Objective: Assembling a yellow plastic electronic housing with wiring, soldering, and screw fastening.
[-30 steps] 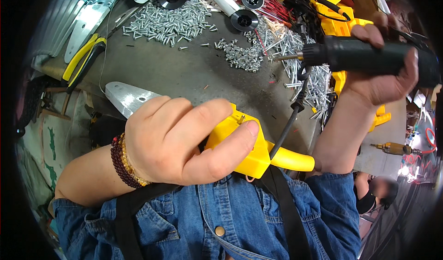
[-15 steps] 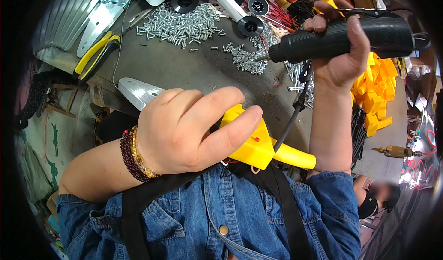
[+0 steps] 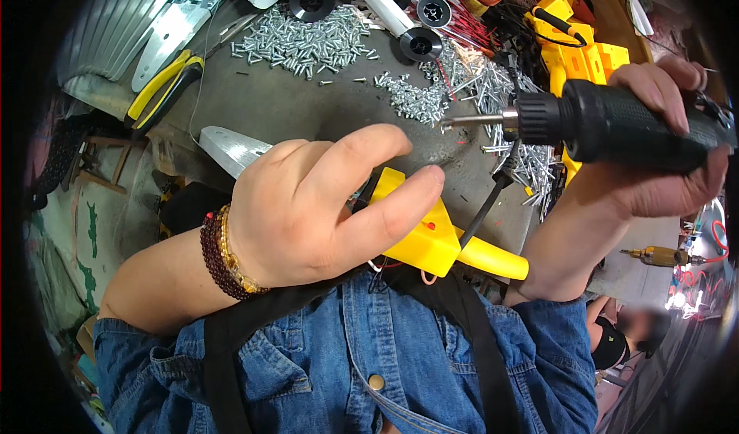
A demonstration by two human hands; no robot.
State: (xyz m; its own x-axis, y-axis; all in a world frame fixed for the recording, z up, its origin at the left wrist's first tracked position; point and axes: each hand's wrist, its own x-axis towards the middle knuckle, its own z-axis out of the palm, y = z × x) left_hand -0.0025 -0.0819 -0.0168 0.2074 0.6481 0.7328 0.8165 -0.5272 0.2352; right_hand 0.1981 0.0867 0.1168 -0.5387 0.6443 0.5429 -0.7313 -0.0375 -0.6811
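Note:
My left hand (image 3: 296,211) is wrapped around a yellow plastic handle-shaped housing (image 3: 435,242) close to my chest. A flat silver metal blade (image 3: 229,148) sticks out beyond that hand on the left, and a black cord rises from the housing. The palm side of the grip is hidden. In my right hand (image 3: 662,191) is a black electric screwdriver (image 3: 604,122), lying nearly level. Its bit (image 3: 477,119) points left, just nearer than a small pile of short screws (image 3: 416,98). Something tiny may sit on the bit's tip; I cannot make it out.
A larger screw pile (image 3: 304,41) and black spools (image 3: 312,1) lie farther back. Pliers with yellow-black handles (image 3: 165,91) rest left beside stacked metal blades (image 3: 165,38). Yellow plastic parts (image 3: 573,57) and long screws (image 3: 531,161) are right. Another person (image 3: 616,342) sits lower right.
My right hand has moved right and slightly nearer with the electric screwdriver, whose bit has come away from the small screw pile. My left hand has barely shifted.

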